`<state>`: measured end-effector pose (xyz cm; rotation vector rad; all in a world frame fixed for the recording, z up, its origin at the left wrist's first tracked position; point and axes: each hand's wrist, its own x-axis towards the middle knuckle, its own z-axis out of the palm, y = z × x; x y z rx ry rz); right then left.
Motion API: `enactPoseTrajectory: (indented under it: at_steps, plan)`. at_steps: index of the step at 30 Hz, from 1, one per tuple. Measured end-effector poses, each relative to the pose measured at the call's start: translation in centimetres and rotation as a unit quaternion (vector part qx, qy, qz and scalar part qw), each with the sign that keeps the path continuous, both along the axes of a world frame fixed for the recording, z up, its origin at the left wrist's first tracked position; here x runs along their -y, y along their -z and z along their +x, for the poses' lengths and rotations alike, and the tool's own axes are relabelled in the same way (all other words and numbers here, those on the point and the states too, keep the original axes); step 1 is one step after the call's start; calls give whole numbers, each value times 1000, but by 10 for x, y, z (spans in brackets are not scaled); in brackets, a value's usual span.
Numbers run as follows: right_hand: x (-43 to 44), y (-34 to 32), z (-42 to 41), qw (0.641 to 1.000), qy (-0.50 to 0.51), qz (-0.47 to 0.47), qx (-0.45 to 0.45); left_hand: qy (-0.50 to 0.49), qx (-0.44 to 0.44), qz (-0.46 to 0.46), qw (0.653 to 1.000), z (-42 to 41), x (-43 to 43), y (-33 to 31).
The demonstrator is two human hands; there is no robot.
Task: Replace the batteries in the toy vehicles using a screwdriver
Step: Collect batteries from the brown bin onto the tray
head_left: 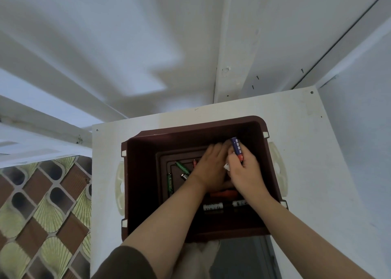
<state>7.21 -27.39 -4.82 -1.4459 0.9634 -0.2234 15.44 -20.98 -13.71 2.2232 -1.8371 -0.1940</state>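
Through the head camera I saw both hands down inside the bin (137, 194), a deep dark-brown box with pale handles (120, 187) on its left and right walls. My right hand (243, 172) was near the bin's far right corner, fingers curled round a blue battery (236, 148). The battery had white print and a red end by the thumb, and its other end stuck up toward the far wall. A small white piece (226, 167) showed at the hand's left edge; I could not tell what it was.

My left hand (208, 168) lay back-up just left of the right one, fingers reaching toward the bin's far wall. Whether it held anything underneath, I could not tell.

On the bin's floor, left of the hands, lay green batteries (170, 182), scattered at different angles. Toward the near wall lay black batteries (212, 206) with white labels, roughly end to end. Between them and the hands lay a red-orange thing (224, 193), mostly covered.

The bin sat on a white table (306, 151), its near wall at the table's near edge. Bare tabletop ran right of the bin and beyond its far wall, with a narrower strip on the left. The walls stood high round both wrists. Left of the table lay a patterned floor (42, 215).
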Motion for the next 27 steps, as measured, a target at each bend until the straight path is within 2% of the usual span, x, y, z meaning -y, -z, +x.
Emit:
enactPoseTrajectory:
  at_steps: [5, 8, 19, 27]
  plan:
    - [0, -3, 1, 1000, -3, 4, 16, -1, 52, -11, 999, 0, -3, -1]
    - [0, -1, 0, 1000, -4, 5, 8, 0, 26, -14, 1000, 0, -2, -1]
    - [0, -3, 0, 1000, -17, -8, 12, -81, 38, -53, 995, -2, -6, -5]
    - [1, 2, 0, 1000, -17, -1, -1, -25, 8, -21, 999, 16, -12, -22]
